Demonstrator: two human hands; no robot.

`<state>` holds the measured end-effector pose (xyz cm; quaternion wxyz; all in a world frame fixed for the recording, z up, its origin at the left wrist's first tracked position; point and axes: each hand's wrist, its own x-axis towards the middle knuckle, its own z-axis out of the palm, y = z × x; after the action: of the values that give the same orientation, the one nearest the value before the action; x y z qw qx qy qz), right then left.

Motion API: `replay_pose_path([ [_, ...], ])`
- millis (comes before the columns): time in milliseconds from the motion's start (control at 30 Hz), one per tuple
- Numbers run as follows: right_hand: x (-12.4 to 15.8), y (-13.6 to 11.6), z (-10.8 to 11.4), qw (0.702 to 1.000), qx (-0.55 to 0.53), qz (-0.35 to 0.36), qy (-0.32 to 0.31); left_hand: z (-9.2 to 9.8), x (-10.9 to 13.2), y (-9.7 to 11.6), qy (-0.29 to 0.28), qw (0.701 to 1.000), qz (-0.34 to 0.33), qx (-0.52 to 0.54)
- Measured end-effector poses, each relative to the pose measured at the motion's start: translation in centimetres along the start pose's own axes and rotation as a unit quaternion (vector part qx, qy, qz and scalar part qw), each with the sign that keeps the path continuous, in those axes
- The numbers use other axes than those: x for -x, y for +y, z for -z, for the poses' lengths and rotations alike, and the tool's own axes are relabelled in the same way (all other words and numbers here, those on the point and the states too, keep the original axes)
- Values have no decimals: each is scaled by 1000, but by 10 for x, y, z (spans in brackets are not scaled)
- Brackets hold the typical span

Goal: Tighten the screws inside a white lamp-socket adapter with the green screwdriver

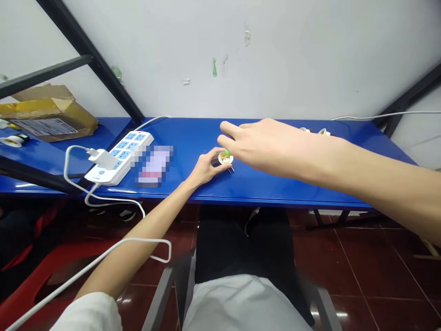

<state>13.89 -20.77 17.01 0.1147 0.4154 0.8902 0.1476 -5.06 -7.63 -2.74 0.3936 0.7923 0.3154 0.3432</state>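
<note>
My left hand (pixel 204 168) rests on the blue table with thumb and fingers closed around a small white lamp socket (pixel 225 159). The socket's round mouth faces up and shows a brassy inside, while two metal prongs stick out at its lower side. Above and to the right, my right hand (pixel 263 142) is bent over the socket, palm down. From under its fingers a bright green tool tip (pixel 227 152) reaches into the socket mouth; the rest of that tool is hidden by the hand. Farther back, partly behind my right wrist, lie more white sockets (pixel 324 132).
A white power strip (pixel 121 158) with a plugged-in charger (pixel 104 158) lies on the left, beside a blurred phone (pixel 155 165). Its white cable (pixel 103 257) crosses over my left forearm. Beyond the black frame post (pixel 93 55) sits an opened cardboard box (pixel 51 117). A wall closes off the back.
</note>
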Motion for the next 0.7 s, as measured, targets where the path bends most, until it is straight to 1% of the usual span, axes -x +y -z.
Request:
replay_pose_path([
  [100, -5, 0, -2, 999, 0, -34, 17, 0, 1, 0, -5, 1000, 0, 7],
  [167, -5, 2, 0, 999, -20, -43, 7, 0, 2, -1, -8, 1000, -2, 8],
  [267, -1, 8, 4, 997, -67, -28, -29, 1, 2, -3, -11, 1000, -5, 8],
  [367, 2, 12, 5, 995, -95, -22, -21, 0, 2, -5, -11, 1000, -10, 4],
  [467, -2, 12, 5, 997, -69, -35, 4, 0, 2, -6, -6, 1000, -6, 3],
  [567, -8, 13, 5, 998, -26, -53, -3, 0, 2, -6, -5, 1000, 3, 11],
  [633, -9, 16, 3, 998, -31, -58, -13, 0, 2, -5, -9, 1000, 2, 14],
  [667, -9, 18, 1, 998, -45, -53, -12, 1, 2, -4, -10, 1000, 1, 12],
  [700, -8, 21, -2, 997, -65, -47, 3, 1, 2, -4, -11, 1000, 1, 10],
])
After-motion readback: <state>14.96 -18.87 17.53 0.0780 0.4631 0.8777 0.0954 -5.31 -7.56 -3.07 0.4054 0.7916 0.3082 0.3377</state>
